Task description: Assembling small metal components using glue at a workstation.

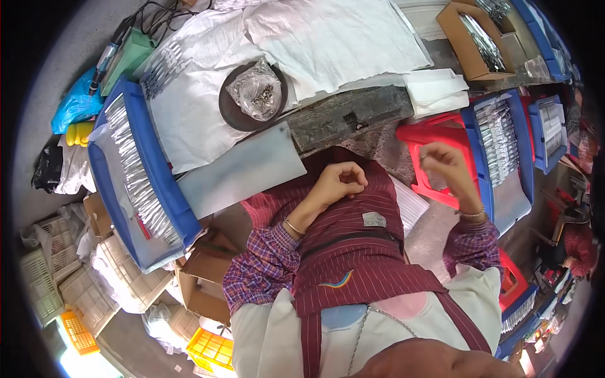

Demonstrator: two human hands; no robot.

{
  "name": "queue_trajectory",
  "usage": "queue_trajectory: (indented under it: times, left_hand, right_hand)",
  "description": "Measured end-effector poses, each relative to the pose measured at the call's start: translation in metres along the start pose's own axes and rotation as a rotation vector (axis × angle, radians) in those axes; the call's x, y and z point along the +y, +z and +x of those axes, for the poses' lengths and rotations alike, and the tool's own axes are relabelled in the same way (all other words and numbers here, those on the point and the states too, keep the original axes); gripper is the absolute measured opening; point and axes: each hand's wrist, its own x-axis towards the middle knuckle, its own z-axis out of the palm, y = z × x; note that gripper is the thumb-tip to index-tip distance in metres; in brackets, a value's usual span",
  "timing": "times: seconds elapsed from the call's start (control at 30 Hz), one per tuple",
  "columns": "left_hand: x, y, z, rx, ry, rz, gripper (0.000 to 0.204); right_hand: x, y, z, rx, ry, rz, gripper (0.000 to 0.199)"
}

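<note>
My left hand (340, 184) hovers in front of the maroon striped apron (353, 252), its thumb and fingers curled together; whatever they may pinch is hidden. Off to the right, my right hand (449, 165) is raised over a red plastic stool (435, 133) with its fingertips pinched; anything between them is too small to name. It is close to a blue tray (481, 165) of slim, shiny metal pieces (498, 135). On the bench, a dark round dish (230, 110) bears a clear plastic bag (249, 82) of small metal parts (262, 97).
White cloth (334, 44) covers much of the bench. A second blue tray (165, 165), full of slim metal pieces, stands at the left beside a grey sheet (246, 167). An open cardboard box (463, 38) sits far right. Plastic crates (132, 271) are stacked at lower left.
</note>
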Motion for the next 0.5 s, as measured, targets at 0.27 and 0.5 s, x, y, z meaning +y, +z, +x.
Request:
queue_trajectory:
  times: [0.27,0.5]
  left_hand:
    - [-0.004,-0.001,-0.002,0.029,-0.007,0.113,0.011]
    - [-0.008,0.006,-0.005,0.074,0.074,0.117,0.009]
  right_hand:
    - [0.049,0.055,-0.011,-0.091,0.187,0.129,0.02]
    - [0.043,0.081,-0.009,-0.143,0.133,0.04,0.022]
